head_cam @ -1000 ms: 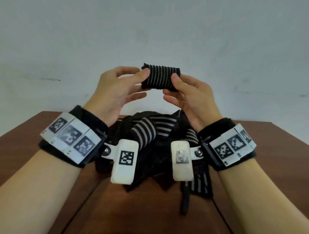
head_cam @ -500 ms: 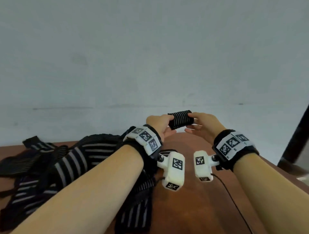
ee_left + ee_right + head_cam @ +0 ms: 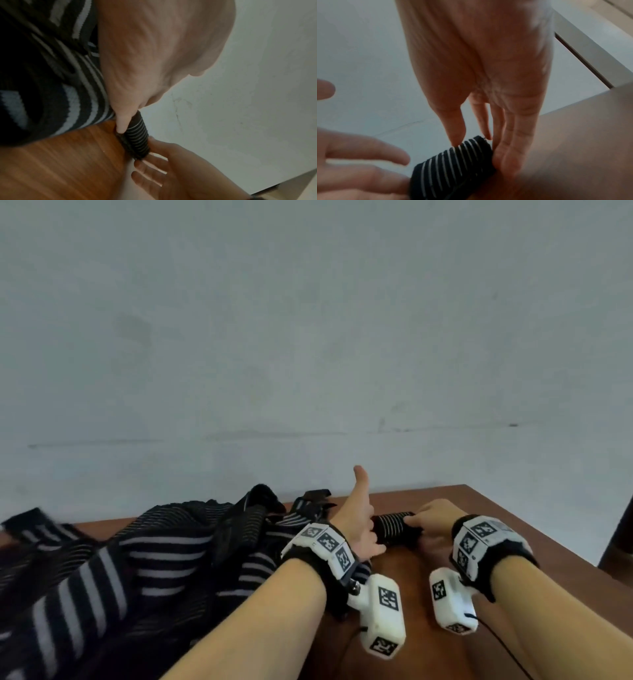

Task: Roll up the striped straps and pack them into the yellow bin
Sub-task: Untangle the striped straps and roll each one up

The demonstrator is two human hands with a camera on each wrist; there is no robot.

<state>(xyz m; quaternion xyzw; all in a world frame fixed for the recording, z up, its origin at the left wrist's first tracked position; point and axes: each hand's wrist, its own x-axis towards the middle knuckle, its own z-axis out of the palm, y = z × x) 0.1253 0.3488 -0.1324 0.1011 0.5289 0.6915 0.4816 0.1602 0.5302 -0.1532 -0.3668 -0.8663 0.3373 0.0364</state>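
We see a rolled striped strap [image 3: 394, 527] lying low at the far part of the brown wooden table [image 3: 534, 546], between the two hands. The right hand [image 3: 433, 520] pinches the roll's right end: in the right wrist view its thumb sits on the far side of the roll and its fingers [image 3: 510, 147] press along the near side, so this hand is clamped on the strap [image 3: 453, 166]. The left hand [image 3: 359, 525] is at the roll's left end with the thumb sticking straight up and the fingers spread loosely; in the left wrist view one fingertip [image 3: 122, 124] touches the side of the roll [image 3: 137, 136], but nothing of that hand curls round it. The roll lies sideways, its thin white stripes running round it.

To the left, a loose pile of unrolled striped straps [image 3: 144, 563] covers much of the table, reaching up against the left wrist. Behind the table stands a pale wall [image 3: 308, 337]. We cannot tell whether the roll rests fully on the wood or is held just above it.
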